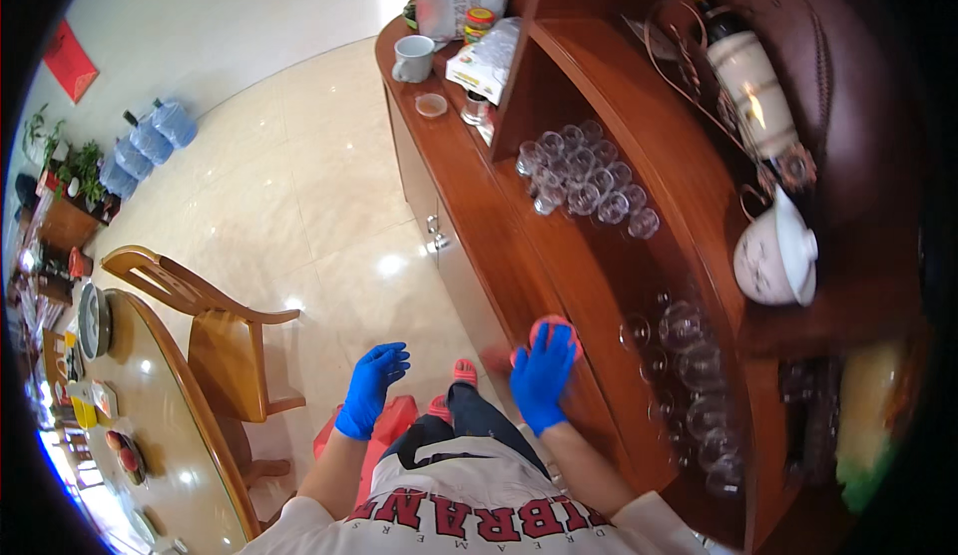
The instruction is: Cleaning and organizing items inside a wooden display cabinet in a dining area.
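Note:
My right hand (540, 389), in a blue glove, presses a pink cloth (570, 336) onto the wooden ledge of a cabinet (479, 214). Parts of the cloth show beyond the fingertips and along both sides of the hand; the palm hides the rest. My left hand (374, 386), also gloved in blue, hangs in the air above the floor with its fingers loosely bent and nothing in them. Inside the cabinet, right of the ledge, stand clustered small glasses (584, 169) and, nearer to me, larger stemmed glasses (700, 364).
A mug (414, 59), a small round dish (431, 105) and a white box (483, 68) occupy the ledge's far end. A wine bottle (752, 94) and a lidded white pot (775, 255) stand higher right. A wooden chair (224, 353) and round table (168, 435) are left.

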A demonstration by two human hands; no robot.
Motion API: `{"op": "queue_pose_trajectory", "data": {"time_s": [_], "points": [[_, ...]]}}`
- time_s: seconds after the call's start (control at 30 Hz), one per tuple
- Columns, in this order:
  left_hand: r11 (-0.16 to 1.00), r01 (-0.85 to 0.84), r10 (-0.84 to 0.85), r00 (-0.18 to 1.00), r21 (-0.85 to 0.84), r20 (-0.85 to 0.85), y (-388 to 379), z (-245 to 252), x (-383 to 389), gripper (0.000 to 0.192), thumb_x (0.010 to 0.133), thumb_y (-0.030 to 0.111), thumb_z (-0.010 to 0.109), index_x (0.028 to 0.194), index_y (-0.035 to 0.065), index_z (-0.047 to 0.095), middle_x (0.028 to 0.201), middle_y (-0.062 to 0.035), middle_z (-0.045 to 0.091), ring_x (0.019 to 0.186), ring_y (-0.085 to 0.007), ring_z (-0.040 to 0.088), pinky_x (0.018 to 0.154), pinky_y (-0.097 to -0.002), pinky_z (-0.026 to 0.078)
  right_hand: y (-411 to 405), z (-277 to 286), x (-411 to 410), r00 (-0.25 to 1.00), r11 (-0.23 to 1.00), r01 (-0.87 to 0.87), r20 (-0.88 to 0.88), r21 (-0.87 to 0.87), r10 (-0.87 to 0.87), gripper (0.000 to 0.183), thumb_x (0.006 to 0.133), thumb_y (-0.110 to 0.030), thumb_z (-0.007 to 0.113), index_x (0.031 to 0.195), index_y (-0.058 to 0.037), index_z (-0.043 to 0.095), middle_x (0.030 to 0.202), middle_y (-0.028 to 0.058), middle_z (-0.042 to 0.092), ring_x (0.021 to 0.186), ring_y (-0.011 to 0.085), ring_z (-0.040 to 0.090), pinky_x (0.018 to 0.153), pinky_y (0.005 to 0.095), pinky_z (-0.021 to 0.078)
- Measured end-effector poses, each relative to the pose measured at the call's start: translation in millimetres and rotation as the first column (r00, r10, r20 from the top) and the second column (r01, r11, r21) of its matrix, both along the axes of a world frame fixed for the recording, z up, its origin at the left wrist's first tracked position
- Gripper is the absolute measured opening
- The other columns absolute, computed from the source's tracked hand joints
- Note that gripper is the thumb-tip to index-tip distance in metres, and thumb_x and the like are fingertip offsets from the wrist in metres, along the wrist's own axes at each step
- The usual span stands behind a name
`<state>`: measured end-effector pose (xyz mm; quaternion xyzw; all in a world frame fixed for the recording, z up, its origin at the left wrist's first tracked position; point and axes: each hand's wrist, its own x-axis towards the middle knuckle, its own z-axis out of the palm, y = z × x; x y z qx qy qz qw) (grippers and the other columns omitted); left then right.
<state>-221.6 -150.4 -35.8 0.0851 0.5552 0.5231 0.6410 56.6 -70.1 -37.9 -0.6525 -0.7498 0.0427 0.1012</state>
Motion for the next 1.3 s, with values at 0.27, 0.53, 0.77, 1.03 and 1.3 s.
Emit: {"op": "queue_pose_trajectory", "data": {"time_s": [0.27,0.53,0.77,1.03,1.3], "points": [[0.963,-0.268,0.268,0.961,0.007,-0.073,19.8,6.0,-59.7,0.028,0.092,0.02,0.054,0.115,0.0037,0.06,0.099,-0.0074,0.064,0.087,-0.0165,0.061,0.08,-0.0288,0.047,183.1,8.2,-118.8,0.991,0.987,-0.137,0.004,0.088,0.137,0.06,0.085,-0.033,0.056,0.133,-0.0007,0.04,0.129,0.0277,0.044,0.124,0.0432,0.038,0.106,0.0531,0.0247],[0.987,-0.148,0.143,0.987,-0.065,-0.071,85.0,-15.1,-144.8,0.029,0.091,0.02,0.055,0.114,0.0045,0.059,0.099,-0.007,0.065,0.086,-0.0163,0.062,0.078,-0.0288,0.047,219.5,-2.4,-134.2,0.893,0.955,-0.283,-0.339,0.091,0.297,0.048,0.082,-0.015,0.057,0.127,-0.0013,0.047,0.121,0.0217,0.052,0.111,0.0373,0.05,0.095,0.0455,0.0395],[0.998,0.067,-0.063,0.94,-0.002,-0.334,207.7,-10.5,-250.1,0.024,0.089,0.017,0.06,0.107,0.0025,0.064,0.097,-0.0084,0.066,0.086,-0.0163,0.062,0.079,-0.0271,0.047,107.3,3.8,-82.2,0.872,0.995,0.093,-0.478,-0.043,-0.102,0.037,0.09,-0.007,0.049,0.126,0.0015,0.05,0.123,0.0176,0.053,0.111,0.0314,0.051,0.095,0.0408,0.0412],[0.721,0.62,-0.056,0.496,0.309,-0.866,387.8,28.0,-238.6,0.029,0.077,0.015,0.073,0.103,0.0062,0.066,0.099,-0.0112,0.064,0.093,-0.0271,0.061,0.084,-0.035,0.048,214.3,-4.1,-176.1,0.881,0.973,0.225,-0.415,-0.05,-0.226,0.046,0.089,-0.007,0.048,0.134,0.0017,0.044,0.139,0.0197,0.042,0.132,0.0348,0.035,0.111,0.0434,0.0203],[0.501,0.834,0.105,0.209,0.233,-0.972,507.6,25.3,-151.9,0.081,0.065,0.022,0.081,0.135,0.0082,0.042,0.134,-0.0201,0.043,0.123,-0.0398,0.042,0.102,-0.0465,0.037,240.9,0.8,-201.5,0.952,0.989,0.149,-0.272,0.024,-0.137,0.043,0.088,-0.013,0.049,0.129,-0.0016,0.05,0.137,0.0202,0.044,0.132,0.0357,0.035,0.111,0.046,0.0195]]}}
